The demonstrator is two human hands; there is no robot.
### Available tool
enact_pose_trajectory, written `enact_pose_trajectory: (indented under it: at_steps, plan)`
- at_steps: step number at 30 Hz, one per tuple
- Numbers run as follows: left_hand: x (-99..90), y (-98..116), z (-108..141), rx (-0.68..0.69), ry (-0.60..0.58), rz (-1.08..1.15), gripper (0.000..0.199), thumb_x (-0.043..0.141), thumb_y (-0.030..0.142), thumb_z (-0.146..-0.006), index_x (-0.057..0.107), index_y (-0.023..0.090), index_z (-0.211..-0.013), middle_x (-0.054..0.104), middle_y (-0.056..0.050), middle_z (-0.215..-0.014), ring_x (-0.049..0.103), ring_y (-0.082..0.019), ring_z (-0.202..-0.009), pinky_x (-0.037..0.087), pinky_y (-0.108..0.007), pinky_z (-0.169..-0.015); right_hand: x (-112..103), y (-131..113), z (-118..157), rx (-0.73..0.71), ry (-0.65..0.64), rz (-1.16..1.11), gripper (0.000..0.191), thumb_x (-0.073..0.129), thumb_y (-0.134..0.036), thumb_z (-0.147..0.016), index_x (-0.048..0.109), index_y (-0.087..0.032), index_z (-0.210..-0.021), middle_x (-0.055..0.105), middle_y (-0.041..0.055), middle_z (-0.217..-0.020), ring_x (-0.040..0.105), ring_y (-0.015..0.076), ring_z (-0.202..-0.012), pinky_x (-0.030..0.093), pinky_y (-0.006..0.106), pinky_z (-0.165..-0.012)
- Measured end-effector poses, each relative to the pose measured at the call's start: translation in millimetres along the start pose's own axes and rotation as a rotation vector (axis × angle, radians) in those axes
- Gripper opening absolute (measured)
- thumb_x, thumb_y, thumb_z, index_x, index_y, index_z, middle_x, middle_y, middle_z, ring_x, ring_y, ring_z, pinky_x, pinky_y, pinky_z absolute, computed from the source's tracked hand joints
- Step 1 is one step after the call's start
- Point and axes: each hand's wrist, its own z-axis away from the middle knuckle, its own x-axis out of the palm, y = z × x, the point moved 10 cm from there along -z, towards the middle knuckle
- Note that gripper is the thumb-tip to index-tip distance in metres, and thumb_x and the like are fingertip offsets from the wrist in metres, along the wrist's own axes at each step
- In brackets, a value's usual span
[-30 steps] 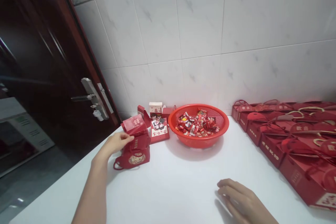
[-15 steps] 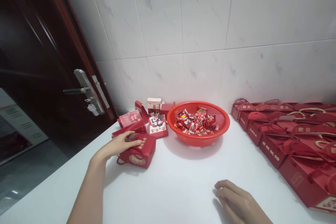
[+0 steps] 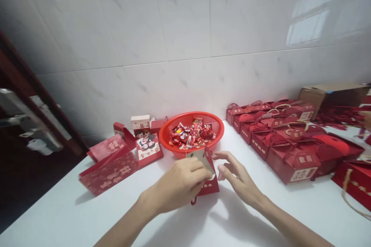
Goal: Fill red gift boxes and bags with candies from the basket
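Observation:
A small red gift box [image 3: 209, 188] stands on the white table just in front of the candy basket, its top flaps raised. My left hand [image 3: 188, 179] closes on the box's upper edge from the left and hides much of it. Beside the right flap is my right hand [image 3: 233, 173], its fingers curved and apart, with nothing held between them. A dark red cord loop pokes out under the box. The red plastic basket [image 3: 220, 131] behind holds wrapped candies [image 3: 189, 135].
Several red boxes with handles [image 3: 272, 139] fill the right side, a cardboard box [image 3: 311, 98] behind them. At left lie a pink-red box [image 3: 111, 171] and a cartoon-printed box [image 3: 149, 150]. A tiled wall [image 3: 185, 61] closes off the back.
The view has turned right. My left hand has brought the red box from the left pile to the front of the basket, and my right hand has come up beside it.

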Motion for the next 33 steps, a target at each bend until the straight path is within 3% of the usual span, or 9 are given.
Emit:
enact_pose_trajectory:
  at_steps: [4, 9, 14, 16, 19, 25, 28, 30, 33]
  plan:
    - [27.9, 6, -2, 0.09, -0.025, -0.14, 0.03, 0.039, 0.004, -0.093, 0.066, 0.017, -0.092, 0.068, -0.006, -0.084, 0.058, -0.017, -0.072, 0.042, -0.029, -0.062, -1, -7, -14, -0.05, 0.067, 0.122, 0.049, 0.065, -0.041, -0.085, 0.048, -0.022, -0.127, 0.063, 0.0104, -0.121, 0.062, 0.0121, -0.064, 0.055, 0.03, -0.064]
    - [26.9, -6, 3, -0.022, -0.081, 0.036, 0.022, 0.051, 0.028, -0.098, 0.07, 0.019, -0.093, 0.066, -0.005, -0.082, 0.058, -0.017, -0.073, 0.045, -0.029, -0.064, 2, 2, -12, -0.067, 0.071, 0.168, 0.043, 0.052, -0.023, -0.087, 0.049, -0.022, -0.129, 0.065, 0.0081, -0.113, 0.061, 0.0128, -0.066, 0.053, 0.03, -0.066]
    - [13.6, -26, 8, -0.201, -0.062, 0.114, 0.041, 0.04, 0.03, -0.102, 0.072, 0.018, -0.08, 0.067, -0.007, -0.087, 0.061, -0.017, -0.078, 0.048, -0.027, -0.067, 0, 11, -8, -0.071, 0.045, 0.117, 0.038, 0.045, -0.009, -0.075, 0.066, -0.022, -0.105, 0.065, 0.0076, -0.122, 0.063, 0.0215, -0.108, 0.05, 0.03, -0.078]
    - [14.1, -28, 14, -0.25, -0.095, 0.116, 0.032, 0.049, 0.035, -0.099, 0.073, 0.019, -0.086, 0.067, -0.008, -0.094, 0.062, -0.018, -0.081, 0.05, -0.028, -0.07, 3, 14, -7, -0.053, -0.01, 0.066, 0.036, 0.048, -0.01, -0.074, 0.067, -0.023, -0.101, 0.064, 0.008, -0.124, 0.061, 0.0233, -0.113, 0.05, 0.031, -0.081]
    - [18.7, -28, 25, -0.317, -0.19, 0.11, 0.022, 0.067, 0.04, -0.088, 0.073, 0.026, -0.103, 0.064, -0.008, -0.117, 0.062, -0.025, -0.101, 0.052, -0.034, -0.083, 9, 14, -4, -0.052, -0.094, -0.034, 0.032, 0.053, -0.016, -0.077, 0.068, -0.024, -0.104, 0.062, 0.0088, -0.128, 0.06, 0.0249, -0.116, 0.049, 0.034, -0.087]
    - [27.9, -40, 32, -0.419, -0.265, 0.143, 0.072, 0.082, 0.044, -0.071, 0.053, 0.043, -0.137, 0.041, -0.006, -0.151, 0.044, -0.036, -0.134, 0.046, -0.049, -0.102, 19, 13, 3, -0.038, -0.17, 0.007, 0.021, 0.055, -0.023, -0.084, 0.071, -0.025, -0.097, 0.052, 0.0096, -0.143, 0.048, 0.0278, -0.133, 0.04, 0.042, -0.106]
    - [33.4, -53, 37, -0.498, -0.264, 0.137, 0.09, 0.085, 0.049, -0.062, 0.045, 0.044, -0.143, 0.027, -0.006, -0.161, 0.031, -0.041, -0.142, 0.041, -0.055, -0.106, 23, 19, 5, -0.015, -0.171, 0.044, 0.024, 0.053, -0.028, -0.088, 0.071, -0.027, -0.104, 0.047, 0.0086, -0.148, 0.043, 0.0287, -0.139, 0.034, 0.046, -0.112]
    - [35.6, -60, 44, -0.548, -0.264, 0.111, 0.097, 0.086, 0.05, -0.059, 0.042, 0.042, -0.146, 0.021, -0.008, -0.164, 0.029, -0.044, -0.144, 0.04, -0.057, -0.106, 27, 23, 6, 0.009, -0.183, 0.032, 0.026, 0.051, -0.031, -0.09, 0.071, -0.028, -0.107, 0.051, 0.009, -0.144, 0.048, 0.0285, -0.135, 0.038, 0.045, -0.11]
    - [37.1, -69, 55, -0.599, -0.242, 0.058, 0.09, 0.08, 0.043, -0.066, 0.041, 0.043, -0.147, 0.02, -0.007, -0.164, 0.035, -0.043, -0.141, 0.045, -0.053, -0.103, 33, 25, 7, -0.004, -0.204, 0.014, 0.022, 0.054, -0.036, -0.09, 0.072, -0.028, -0.101, 0.062, 0.0092, -0.128, 0.058, 0.0279, -0.122, 0.046, 0.04, -0.101]
